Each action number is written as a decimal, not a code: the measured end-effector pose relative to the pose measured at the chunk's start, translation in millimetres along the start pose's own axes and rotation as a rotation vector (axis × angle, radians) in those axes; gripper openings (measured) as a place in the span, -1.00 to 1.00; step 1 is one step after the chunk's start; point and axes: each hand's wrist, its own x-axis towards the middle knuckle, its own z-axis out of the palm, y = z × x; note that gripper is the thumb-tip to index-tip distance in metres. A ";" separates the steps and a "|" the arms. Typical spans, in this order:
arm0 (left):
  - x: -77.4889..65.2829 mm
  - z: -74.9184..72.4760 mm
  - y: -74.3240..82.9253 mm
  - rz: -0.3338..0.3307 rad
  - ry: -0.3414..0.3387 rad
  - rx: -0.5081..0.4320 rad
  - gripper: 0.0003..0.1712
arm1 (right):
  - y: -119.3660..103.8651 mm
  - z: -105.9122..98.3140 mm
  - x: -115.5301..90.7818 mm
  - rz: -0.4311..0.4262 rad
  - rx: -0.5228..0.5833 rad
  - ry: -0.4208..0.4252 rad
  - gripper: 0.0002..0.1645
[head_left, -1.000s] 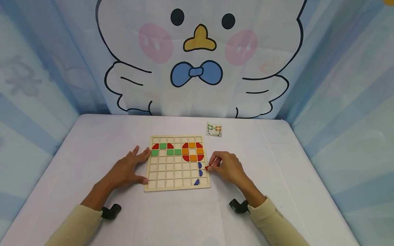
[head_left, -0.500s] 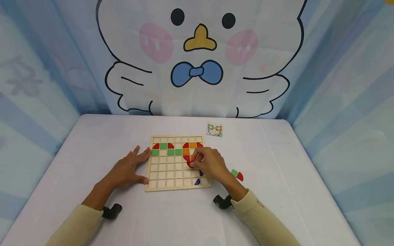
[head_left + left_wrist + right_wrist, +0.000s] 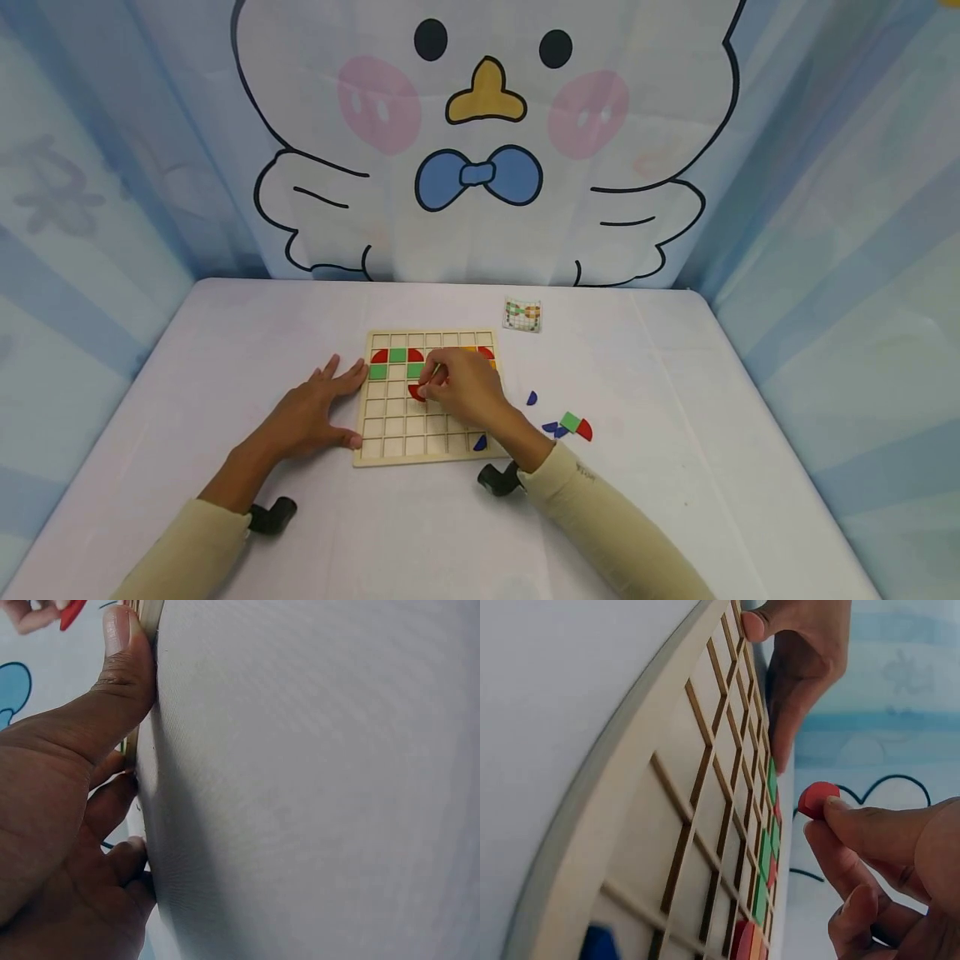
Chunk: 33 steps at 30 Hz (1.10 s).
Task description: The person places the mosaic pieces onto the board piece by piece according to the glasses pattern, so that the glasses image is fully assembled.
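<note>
A wooden grid board (image 3: 367,458) lies on the table, with red, green and orange flat pieces in its upper rows. My right hand (image 3: 468,387) is over the board, pinching a red quarter-circle piece (image 3: 416,392) between thumb and fingertip. In the right wrist view this red piece (image 3: 819,799) is raised clear of the grid. My left hand (image 3: 303,417) spreads along the board's left edge, its thumb and fingertips touching the side. Part of the orange and red ring of pieces is hidden behind my right hand. A blue piece (image 3: 481,443) sits in the bottom row.
To the right of the board lie a loose green square (image 3: 571,422), a red quarter-circle (image 3: 585,430) and several small blue pieces (image 3: 532,398). A small pattern card (image 3: 522,315) rests beyond the board's upper right corner. A printed curtain (image 3: 480,233) hangs behind the table.
My right hand has carried the red piece from the board's right edge leftward over the grid. Loose pieces on the right have come into sight. The left hand has stayed in place.
</note>
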 end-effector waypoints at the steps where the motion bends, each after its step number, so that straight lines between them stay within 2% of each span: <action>1: 0.0 -0.4 0.0 0.001 0.000 0.000 0.40 | -2.9 2.3 3.2 -0.006 -0.008 -0.002 -0.82; 7: 0.1 -0.2 0.9 0.018 0.012 0.004 0.39 | -16.7 12.0 20.2 -0.028 -0.030 -0.040 -0.82; 16: 0.9 -1.6 1.7 0.038 0.014 0.007 0.38 | -28.6 29.5 38.7 -0.006 -0.059 -0.103 -0.81; 23: 0.0 1.3 -2.3 0.041 0.017 -0.004 0.39 | -33.8 44.1 48.9 0.011 -0.138 -0.100 -0.78; 33: -0.6 0.4 -0.2 0.036 0.020 0.000 0.38 | -33.5 45.4 55.3 0.071 -0.174 -0.122 -0.72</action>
